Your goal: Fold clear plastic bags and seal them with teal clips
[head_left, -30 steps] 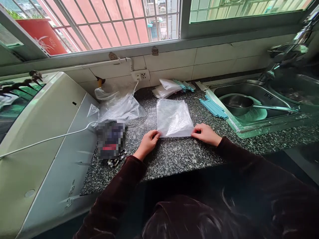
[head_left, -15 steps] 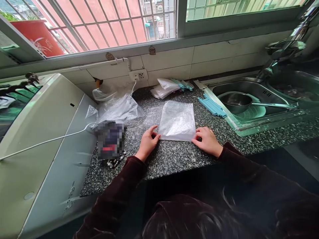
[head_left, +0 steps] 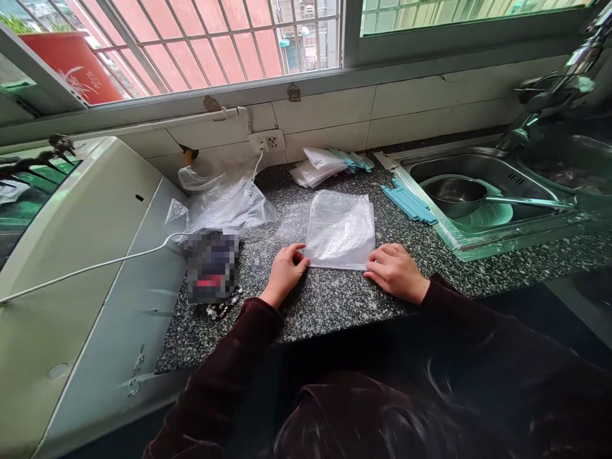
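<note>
A clear plastic bag [head_left: 340,229], folded into a flat, wrinkled rectangle, lies on the speckled counter in front of me. Its near left corner is pinched by my left hand [head_left: 287,273], thumb and fingers closed together. At the near right corner, my right hand [head_left: 398,273] is closed on the bag's edge, fingertips lying over the plastic. Light blue strips [head_left: 408,203] rest in a bundle to the right of the bag. Behind it sits a pile of folded plastic bags [head_left: 316,169] with more blue strips [head_left: 351,159] on and beside them.
Loose plastic film [head_left: 229,204] is heaped at the back left, near a socket [head_left: 266,141] with a white cable [head_left: 129,256]. A pixelated dark object [head_left: 213,268] lies left of my left hand. The sink [head_left: 430,159] on the right holds a metal pan [head_left: 454,194].
My right fingers have shifted slightly left, further over the bag's near right corner. My left hand stays at its corner. The view has tilted a little.
</note>
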`<state>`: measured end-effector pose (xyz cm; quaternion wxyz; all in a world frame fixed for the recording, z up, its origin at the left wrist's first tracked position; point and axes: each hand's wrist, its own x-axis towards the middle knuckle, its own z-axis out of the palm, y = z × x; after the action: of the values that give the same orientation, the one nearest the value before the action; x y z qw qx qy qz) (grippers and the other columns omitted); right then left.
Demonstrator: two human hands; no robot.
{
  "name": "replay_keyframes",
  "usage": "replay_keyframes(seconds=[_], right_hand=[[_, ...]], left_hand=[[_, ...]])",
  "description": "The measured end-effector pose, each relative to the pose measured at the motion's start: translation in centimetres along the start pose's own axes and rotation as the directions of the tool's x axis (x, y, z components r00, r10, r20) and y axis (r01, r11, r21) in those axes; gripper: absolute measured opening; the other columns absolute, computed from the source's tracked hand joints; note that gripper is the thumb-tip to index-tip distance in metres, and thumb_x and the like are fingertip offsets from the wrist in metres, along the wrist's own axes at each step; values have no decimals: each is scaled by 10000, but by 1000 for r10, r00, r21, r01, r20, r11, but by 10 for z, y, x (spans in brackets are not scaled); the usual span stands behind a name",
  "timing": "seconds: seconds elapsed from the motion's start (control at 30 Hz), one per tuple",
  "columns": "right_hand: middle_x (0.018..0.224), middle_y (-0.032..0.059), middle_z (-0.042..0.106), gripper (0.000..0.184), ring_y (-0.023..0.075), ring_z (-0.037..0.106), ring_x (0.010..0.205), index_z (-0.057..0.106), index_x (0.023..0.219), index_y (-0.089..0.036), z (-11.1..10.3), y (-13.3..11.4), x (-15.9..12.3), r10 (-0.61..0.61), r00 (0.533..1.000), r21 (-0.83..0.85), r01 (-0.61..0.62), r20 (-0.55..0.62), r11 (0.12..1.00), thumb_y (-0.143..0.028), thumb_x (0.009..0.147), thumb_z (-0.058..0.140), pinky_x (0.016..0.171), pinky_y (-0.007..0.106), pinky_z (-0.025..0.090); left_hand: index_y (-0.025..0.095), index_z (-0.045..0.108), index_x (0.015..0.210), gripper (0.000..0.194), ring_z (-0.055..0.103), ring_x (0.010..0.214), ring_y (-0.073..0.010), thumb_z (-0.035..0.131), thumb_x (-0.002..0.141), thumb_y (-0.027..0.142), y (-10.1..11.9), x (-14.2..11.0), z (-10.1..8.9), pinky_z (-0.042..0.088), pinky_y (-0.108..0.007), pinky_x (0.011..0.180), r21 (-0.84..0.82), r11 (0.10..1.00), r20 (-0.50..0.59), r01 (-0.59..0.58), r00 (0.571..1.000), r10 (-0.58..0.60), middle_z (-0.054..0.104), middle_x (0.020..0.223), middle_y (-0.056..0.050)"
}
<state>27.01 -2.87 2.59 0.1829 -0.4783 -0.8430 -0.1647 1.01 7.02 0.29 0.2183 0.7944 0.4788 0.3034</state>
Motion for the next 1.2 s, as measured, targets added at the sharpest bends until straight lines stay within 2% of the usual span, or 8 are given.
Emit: replay_keyframes(seconds=[0.17, 0.3, 0.6, 0.7, 0.83, 0.93, 1.03, 1.2], right_hand=[[739, 54, 615, 206, 173, 438, 774, 621, 681, -171, 6, -4, -2, -35, 999, -91, 32, -31, 995, -165, 853, 509, 756, 326, 301], [716, 53, 610, 223, 167, 447, 753, 591, 641, -169, 6, -8, 2, -78, 994, -101, 70, -76, 992, -163, 849, 510, 740, 320, 316], [794, 41, 644, 147, 161, 500, 753, 613, 765, -173, -7, -23, 24, -89, 974, 209, 133, -210, 969, -241, 858, 523, 720, 307, 385], [880, 70, 647, 211, 170, 540, 823, 624, 954, -154, -1, -18, 43, -4, 992, 383, 54, -129, 922, -293, 888, 480, 739, 294, 426], [881, 92, 638, 242, 180, 560, 806, 646, 1007, -139, 19, 1, 84, 25, 991, 345, -70, 133, 936, -239, 874, 470, 699, 287, 424], [919, 116, 641, 240, 193, 567, 830, 668, 945, -130, 25, 30, 112, 268, 944, 217, -307, 194, 927, -217, 862, 460, 720, 294, 409], [936, 107, 660, 234, 189, 578, 838, 667, 931, -128, 18, 67, 126, 517, 829, 201, -555, 213, 807, -254, 845, 489, 712, 277, 404], [631, 39, 646, 297, 128, 536, 586, 670, 680, -124, 13, 96, 128, 487, 673, 311, -713, 557, 629, -379, 791, 568, 602, 246, 392]], left_hand=[[191, 632, 988, 201, 559, 867, -207, 575, 804, 246, 4, -6, 3, 449, -358, 810, 256, 915, -137, -312, 925, 354, 639, 891, -64], [205, 646, 980, 212, 567, 963, -220, 563, 833, 335, 19, -12, 10, 443, -356, 841, 342, 726, 20, -596, 777, 629, 656, 1012, -76], [179, 661, 981, 229, 623, 893, -190, 458, 879, 151, 14, -8, 14, 479, -340, 776, 352, 676, 109, -648, 745, 658, 698, 1007, -76], [201, 657, 1001, 230, 622, 932, -171, 457, 892, 167, 8, -14, 5, 485, -319, 786, 257, 631, 193, -731, 679, 708, 699, 1027, -53], [215, 646, 1049, 257, 582, 1065, -205, 458, 886, 148, 7, -25, -2, 459, -394, 897, 241, 583, 298, -776, 631, 716, 667, 1128, -59], [214, 645, 1061, 269, 572, 1088, -218, 457, 883, 140, 5, -32, -4, 454, -415, 918, 253, 595, 321, -763, 646, 692, 654, 1155, -64], [226, 643, 1067, 278, 564, 1106, -213, 449, 887, 140, 2, -36, -6, 446, -422, 939, 241, 607, 326, -758, 652, 685, 650, 1165, -57], [228, 637, 1090, 302, 552, 1124, -218, 446, 881, 123, 0, -38, -6, 425, -456, 969, 229, 634, 340, -738, 671, 659, 639, 1183, -68]])
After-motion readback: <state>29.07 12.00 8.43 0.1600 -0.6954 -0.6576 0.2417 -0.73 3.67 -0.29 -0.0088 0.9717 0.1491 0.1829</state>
